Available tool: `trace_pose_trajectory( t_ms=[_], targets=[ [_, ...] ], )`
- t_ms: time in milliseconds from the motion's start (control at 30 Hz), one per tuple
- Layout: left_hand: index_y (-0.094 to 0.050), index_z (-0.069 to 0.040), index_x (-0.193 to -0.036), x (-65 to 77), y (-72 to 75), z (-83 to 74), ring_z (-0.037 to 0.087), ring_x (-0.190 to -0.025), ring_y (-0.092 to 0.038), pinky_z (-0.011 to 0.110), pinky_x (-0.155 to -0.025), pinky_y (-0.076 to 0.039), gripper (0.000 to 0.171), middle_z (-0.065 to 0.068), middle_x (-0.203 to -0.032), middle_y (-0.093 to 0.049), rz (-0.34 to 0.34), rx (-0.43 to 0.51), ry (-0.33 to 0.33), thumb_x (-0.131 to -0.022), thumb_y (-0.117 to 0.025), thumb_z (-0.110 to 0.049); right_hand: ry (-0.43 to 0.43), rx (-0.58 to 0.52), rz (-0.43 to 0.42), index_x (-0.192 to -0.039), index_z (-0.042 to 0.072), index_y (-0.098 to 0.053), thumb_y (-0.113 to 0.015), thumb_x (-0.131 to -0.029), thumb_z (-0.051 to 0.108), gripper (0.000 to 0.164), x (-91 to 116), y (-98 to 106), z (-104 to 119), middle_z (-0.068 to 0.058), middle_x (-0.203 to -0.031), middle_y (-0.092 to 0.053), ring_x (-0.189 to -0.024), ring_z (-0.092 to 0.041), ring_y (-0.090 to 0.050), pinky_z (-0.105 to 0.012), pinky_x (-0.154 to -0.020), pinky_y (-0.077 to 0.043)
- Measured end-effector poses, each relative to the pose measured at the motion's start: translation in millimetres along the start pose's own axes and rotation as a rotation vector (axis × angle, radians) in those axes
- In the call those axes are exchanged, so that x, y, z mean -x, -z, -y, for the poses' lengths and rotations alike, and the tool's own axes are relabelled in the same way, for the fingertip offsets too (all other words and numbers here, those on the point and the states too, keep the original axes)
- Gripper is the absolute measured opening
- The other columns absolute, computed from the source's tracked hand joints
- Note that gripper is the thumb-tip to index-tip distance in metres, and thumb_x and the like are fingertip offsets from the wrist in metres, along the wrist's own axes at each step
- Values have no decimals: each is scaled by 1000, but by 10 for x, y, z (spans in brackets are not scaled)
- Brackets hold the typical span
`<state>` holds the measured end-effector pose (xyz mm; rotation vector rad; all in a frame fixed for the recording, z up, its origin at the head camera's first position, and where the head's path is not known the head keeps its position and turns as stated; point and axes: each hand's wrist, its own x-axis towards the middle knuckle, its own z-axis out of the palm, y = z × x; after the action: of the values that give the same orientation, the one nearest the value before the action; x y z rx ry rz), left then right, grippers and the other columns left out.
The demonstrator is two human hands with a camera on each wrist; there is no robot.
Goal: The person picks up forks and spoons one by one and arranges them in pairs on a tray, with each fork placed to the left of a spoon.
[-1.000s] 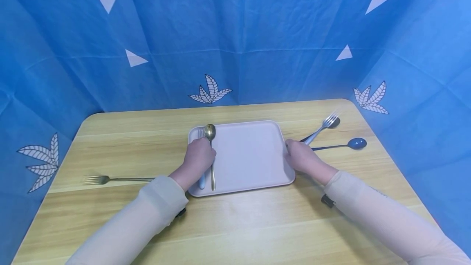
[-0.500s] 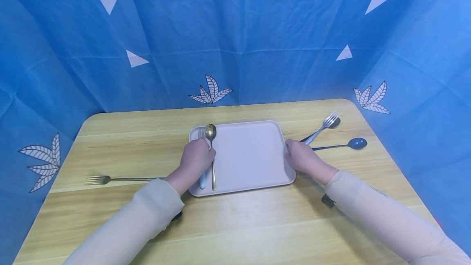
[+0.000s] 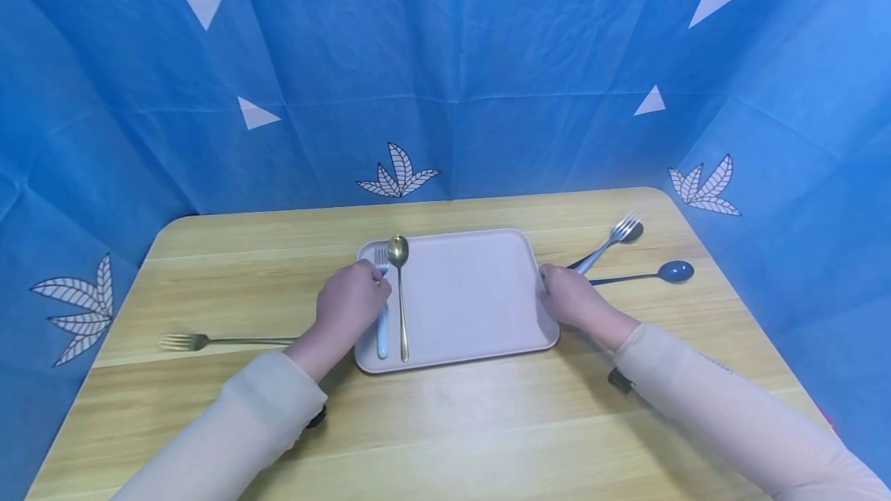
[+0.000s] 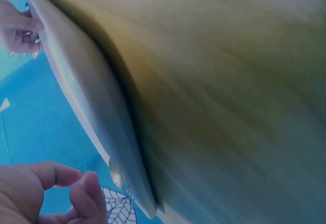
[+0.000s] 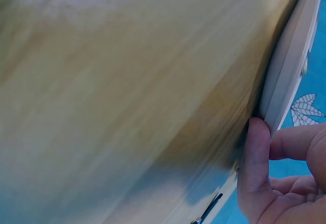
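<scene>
A pale rectangular tray (image 3: 473, 284) lies on the wooden table. Along its left side rest a gold spoon (image 3: 402, 315) and a blue-handled fork (image 3: 382, 335), side by side. My left hand (image 3: 352, 298) hovers over the tray's left edge, partly covering the fork. Seen from the left wrist, that hand's (image 4: 66, 196) thumb and fingertip are bent towards each other with nothing between them. My right hand (image 3: 574, 294) grips the right edge of the tray. In the right wrist view its fingers (image 5: 256, 152) pinch the rim.
A dark-handled fork (image 3: 244, 340) lies left of the tray, its handle end behind the left forearm. To the right, a silver fork (image 3: 609, 240) crosses a dark spoon (image 3: 633, 232). Another dark spoon (image 3: 675, 271) lies nearby. Blue cloth (image 3: 445, 60) surrounds the table (image 3: 445, 439).
My left hand has come away from the gold spoon and drawn to the left, uncovering its handle and more of the blue-handled fork. The right hand and tray have stayed in place.
</scene>
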<state>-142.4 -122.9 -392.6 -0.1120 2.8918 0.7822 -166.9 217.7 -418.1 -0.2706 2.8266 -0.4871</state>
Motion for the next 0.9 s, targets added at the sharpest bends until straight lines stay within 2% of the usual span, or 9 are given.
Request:
trace_pose_trajectory(
  t_ms=[233,367,600,733,900],
  targets=[
    [-67,-4,-101,1,77,117,25,-76,-62,36,-60,-46,20,9,-89,-67,-14,-7,48,-96,-57,-21,10,8,-4,-93,1,-59,-57,-94,6,6,9,-2,8,-8,-74,-60,-72,-26,-60,-42,-68,-53],
    [-66,-3,-104,13,103,188,26,-76,-61,35,-59,-46,22,10,-91,-67,-11,-3,63,-96,-59,-22,11,15,-6,-93,1,-59,-57,-95,7,6,2,-15,-5,-8,-75,-60,-72,-26,-60,-42,-68,-53],
    [-66,-3,-102,55,162,341,25,-74,-59,36,-58,-45,23,10,-88,-66,-22,-1,48,-95,-54,-21,6,14,3,-95,1,-59,-56,-95,6,7,-5,-12,-13,-9,-77,-61,-73,-26,-61,-42,-68,-53],
    [-67,-4,-102,88,221,425,26,-75,-60,38,-59,-47,25,10,-92,-68,-41,-9,27,-94,-51,-21,1,11,8,-95,1,-59,-55,-96,6,7,-4,-17,-18,-9,-77,-60,-73,-25,-60,-41,-68,-53],
    [-66,-5,-101,141,290,509,26,-75,-60,38,-60,-46,26,11,-95,-68,-47,-16,41,-95,-48,-22,8,11,3,-95,0,-59,-56,-96,6,7,-5,-15,-18,-9,-77,-60,-74,-26,-61,-41,-68,-53]
  ],
)
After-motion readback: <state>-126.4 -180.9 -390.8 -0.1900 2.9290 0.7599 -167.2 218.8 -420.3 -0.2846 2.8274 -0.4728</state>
